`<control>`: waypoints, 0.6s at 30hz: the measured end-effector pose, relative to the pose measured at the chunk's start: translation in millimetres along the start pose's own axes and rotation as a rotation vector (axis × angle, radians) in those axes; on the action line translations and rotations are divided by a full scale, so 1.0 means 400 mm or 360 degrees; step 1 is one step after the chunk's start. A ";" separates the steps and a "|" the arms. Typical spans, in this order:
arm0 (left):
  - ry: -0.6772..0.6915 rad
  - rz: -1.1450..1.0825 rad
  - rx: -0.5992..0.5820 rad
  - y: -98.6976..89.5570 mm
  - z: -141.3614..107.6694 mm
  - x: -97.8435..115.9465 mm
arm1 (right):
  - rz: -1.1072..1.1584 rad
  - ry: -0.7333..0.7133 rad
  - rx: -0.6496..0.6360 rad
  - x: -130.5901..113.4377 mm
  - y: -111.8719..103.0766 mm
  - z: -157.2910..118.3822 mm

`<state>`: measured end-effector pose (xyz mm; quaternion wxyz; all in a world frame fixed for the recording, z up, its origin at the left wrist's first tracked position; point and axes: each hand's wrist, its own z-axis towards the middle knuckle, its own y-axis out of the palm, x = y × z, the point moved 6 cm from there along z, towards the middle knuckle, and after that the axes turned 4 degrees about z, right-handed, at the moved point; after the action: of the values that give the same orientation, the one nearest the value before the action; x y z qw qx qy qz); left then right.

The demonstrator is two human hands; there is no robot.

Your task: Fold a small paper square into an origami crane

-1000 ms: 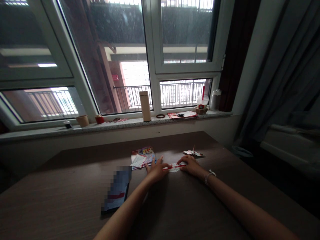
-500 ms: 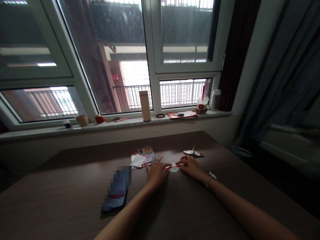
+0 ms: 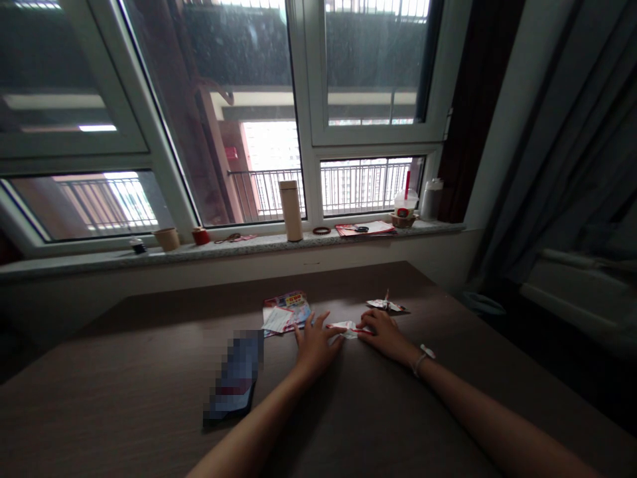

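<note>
A small folded strip of white and red paper [image 3: 351, 326] lies on the table between my two hands. At its left end, my left hand [image 3: 316, 345] has thumb and forefinger closed on the paper, while its other fingers spread over the table. My right hand [image 3: 382, 333] has its fingers curled down on the right end; its fingertips partly cover the paper. Just beyond the right hand stands a folded paper crane [image 3: 386, 305], white with red. Printed colourful paper [image 3: 297, 302] with a white sheet [image 3: 277, 320] on top lies past my left fingers.
A phone [image 3: 236, 375], partly pixelated, lies on the brown table [image 3: 149, 372] left of my left forearm. Along the windowsill [image 3: 253, 243] stand a beige flask [image 3: 291, 211], a paper cup [image 3: 166, 239], a drink cup with red straw [image 3: 405, 202], and scissors [image 3: 361, 229] on papers.
My left thumb and forefinger have shifted slightly right along the paper strip, covering more of its red edge. The right hand stays almost where it was.
</note>
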<state>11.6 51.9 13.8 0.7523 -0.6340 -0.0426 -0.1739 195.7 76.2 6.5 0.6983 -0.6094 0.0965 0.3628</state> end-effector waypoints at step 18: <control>-0.0060 0.0040 -0.0016 0.008 -0.001 -0.007 | 0.0223 -0.0370 -0.0122 -0.044 0.007 -0.008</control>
<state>10.0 52.5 10.1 0.7503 -0.6414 -0.0481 -0.1527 182.4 66.4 13.6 0.6540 -0.5813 0.0433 0.4822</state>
